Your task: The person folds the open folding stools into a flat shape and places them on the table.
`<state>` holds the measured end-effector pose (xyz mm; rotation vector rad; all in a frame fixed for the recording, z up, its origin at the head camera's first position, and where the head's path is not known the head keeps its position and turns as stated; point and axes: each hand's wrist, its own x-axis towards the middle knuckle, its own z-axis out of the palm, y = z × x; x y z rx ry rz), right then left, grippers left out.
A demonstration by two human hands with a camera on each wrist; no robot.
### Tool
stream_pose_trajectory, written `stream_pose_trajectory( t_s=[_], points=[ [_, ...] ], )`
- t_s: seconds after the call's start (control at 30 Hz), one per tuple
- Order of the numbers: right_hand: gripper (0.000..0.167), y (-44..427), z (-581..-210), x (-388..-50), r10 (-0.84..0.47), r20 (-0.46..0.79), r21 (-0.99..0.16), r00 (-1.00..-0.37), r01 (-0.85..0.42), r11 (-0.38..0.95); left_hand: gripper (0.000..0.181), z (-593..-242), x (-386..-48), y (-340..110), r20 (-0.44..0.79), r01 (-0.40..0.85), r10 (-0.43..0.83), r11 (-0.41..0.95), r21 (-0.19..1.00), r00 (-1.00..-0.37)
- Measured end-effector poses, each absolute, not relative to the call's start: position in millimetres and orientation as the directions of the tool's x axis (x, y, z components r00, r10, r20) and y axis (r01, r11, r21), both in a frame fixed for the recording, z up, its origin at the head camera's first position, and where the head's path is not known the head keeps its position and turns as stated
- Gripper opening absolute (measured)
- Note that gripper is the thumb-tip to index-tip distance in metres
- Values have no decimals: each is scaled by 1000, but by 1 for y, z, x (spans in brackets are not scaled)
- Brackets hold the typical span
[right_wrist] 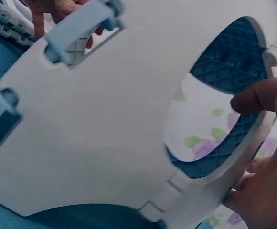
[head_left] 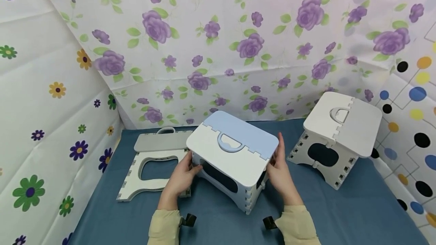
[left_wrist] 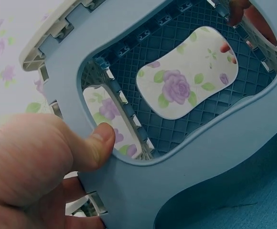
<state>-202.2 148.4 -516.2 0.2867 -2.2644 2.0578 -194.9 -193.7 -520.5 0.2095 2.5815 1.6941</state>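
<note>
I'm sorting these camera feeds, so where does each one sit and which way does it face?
Head: on the head, facing forward and down at a blue and white rectangular plastic stool; left grip, right grip, beige sleeves show.
Left wrist: on that wrist, facing the stool's blue plastic side panel; left grip shows, the right beyond.
Right wrist: on that wrist, facing its white plastic end panel; right grip shows, the left beyond.
Wrist views share the stool and white floral backdrop.

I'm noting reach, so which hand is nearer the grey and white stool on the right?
Right. The right hand, apart from the grey and white stool, grips the nearer side of the blue and white stool; the left hand grips its opposite side, farther off.
</note>
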Motion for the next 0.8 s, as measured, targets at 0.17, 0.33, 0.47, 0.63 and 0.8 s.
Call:
stream_pose_trajectory(
  t_s=[0.17, 0.33, 0.47, 0.63, 0.8],
  points=[
    [103, 154, -508, -200, -95, 189, -973, -977, -200, 117, 74, -516, -193, -191, 34, 86, 131, 418, 904, -991],
    [103, 163, -498, -196, -157, 170, -949, -973, -205, 238, 72, -512, -188, -192, 39, 87, 118, 438, 895, -992],
    [100, 177, -492, -192, -218, 161, -906, -963, -231, 354, 72, -512, -185, -190, 30, 66, 86, 459, 886, -996],
    [98, 199, -488, -182, -349, 63, -845, -935, -237, 480, 66, -510, -179, -185, 25, 53, 64, 469, 881, -998],
    [112, 208, -487, -176, -455, -127, -803, -881, -177, 569, 63, -508, -174, -181, 18, 40, 52, 469, 882, -998]
  ],
)
